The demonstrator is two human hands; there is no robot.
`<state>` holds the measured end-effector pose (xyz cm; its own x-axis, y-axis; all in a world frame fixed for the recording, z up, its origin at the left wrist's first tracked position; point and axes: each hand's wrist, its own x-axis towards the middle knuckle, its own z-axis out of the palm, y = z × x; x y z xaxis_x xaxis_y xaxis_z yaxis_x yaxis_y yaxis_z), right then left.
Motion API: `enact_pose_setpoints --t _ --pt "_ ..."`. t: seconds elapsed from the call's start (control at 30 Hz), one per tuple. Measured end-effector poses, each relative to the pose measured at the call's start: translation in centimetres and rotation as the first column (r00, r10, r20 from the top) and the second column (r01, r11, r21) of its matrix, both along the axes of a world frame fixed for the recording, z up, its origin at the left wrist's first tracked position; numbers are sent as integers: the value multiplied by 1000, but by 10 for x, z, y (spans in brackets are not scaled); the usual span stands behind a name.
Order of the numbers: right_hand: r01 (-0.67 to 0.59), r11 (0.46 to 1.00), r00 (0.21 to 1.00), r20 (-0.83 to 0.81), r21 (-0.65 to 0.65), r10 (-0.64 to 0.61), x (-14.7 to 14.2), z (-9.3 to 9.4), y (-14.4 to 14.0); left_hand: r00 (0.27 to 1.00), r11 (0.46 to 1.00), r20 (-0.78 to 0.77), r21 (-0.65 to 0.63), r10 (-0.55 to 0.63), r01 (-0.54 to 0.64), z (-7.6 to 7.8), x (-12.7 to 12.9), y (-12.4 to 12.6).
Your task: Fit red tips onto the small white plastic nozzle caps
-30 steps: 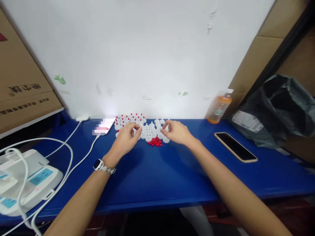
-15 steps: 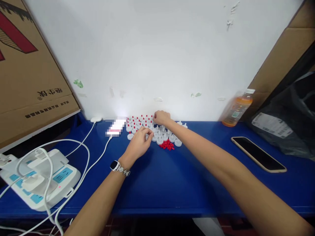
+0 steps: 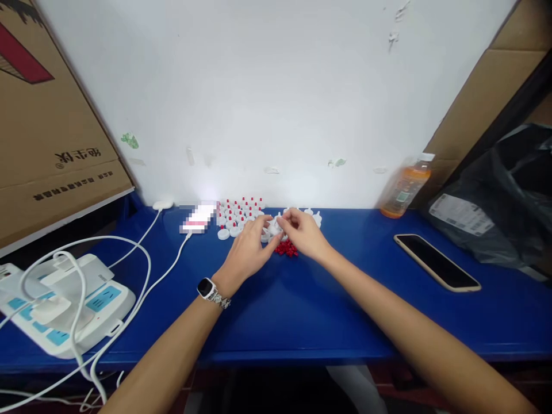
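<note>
On the blue table (image 3: 276,310), near the white wall, lies a cluster of small white caps. Those at the left have red tips (image 3: 239,210); plain white caps (image 3: 314,217) sit at the right. A little heap of red pieces (image 3: 286,248) lies in front. My left hand (image 3: 249,250), a watch on its wrist, and my right hand (image 3: 304,233) meet over the middle of the cluster. Between their fingertips they pinch a white cap (image 3: 273,229). Which hand bears it most I cannot tell.
A lit phone (image 3: 199,218) on a white cable lies left of the caps. A white power strip (image 3: 64,305) with plugs sits at front left, a cardboard box (image 3: 47,126) behind it. At right are an orange bottle (image 3: 403,187), a dark phone (image 3: 436,262) and a black bag (image 3: 504,201).
My right hand has drawn back from the far red-tipped caps to meet my left hand, which shifted slightly right. Both now pinch a white cap together.
</note>
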<state>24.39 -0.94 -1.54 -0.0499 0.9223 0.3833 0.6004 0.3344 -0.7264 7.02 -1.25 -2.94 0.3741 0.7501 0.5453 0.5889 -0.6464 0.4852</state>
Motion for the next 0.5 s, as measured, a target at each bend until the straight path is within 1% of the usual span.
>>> enact_pose_setpoints --t 0.07,0.1,0.17,0.23,0.3,0.37,0.43,0.5 --pt "-13 1000 1000 9 3 13 2 -5 -9 998 997 -22 -57 -61 60 -1 2 0" --pt "-18 1000 999 33 13 18 3 -5 -12 996 995 -26 -57 -86 84 -1 2 0" --pt "-34 999 997 78 39 30 4 -4 -13 992 993 -39 1 -120 120 0 2 0" --pt "-36 998 997 69 46 33 3 -1 -12 988 987 -82 90 -128 135 4 1 -1" --pt "-12 1000 1000 8 9 12 0 1 -10 981 976 -154 161 -120 145 10 1 -3" --pt "17 998 998 -60 -66 -21 -2 3 -7 967 965 -235 215 -97 149 15 2 -6" --pt "25 991 994 -105 -134 -40 -4 3 -7 953 958 -294 246 -72 148 19 2 -9" --pt "14 990 992 -123 -138 -31 -4 4 -8 954 959 -291 242 -72 146 21 2 -11"
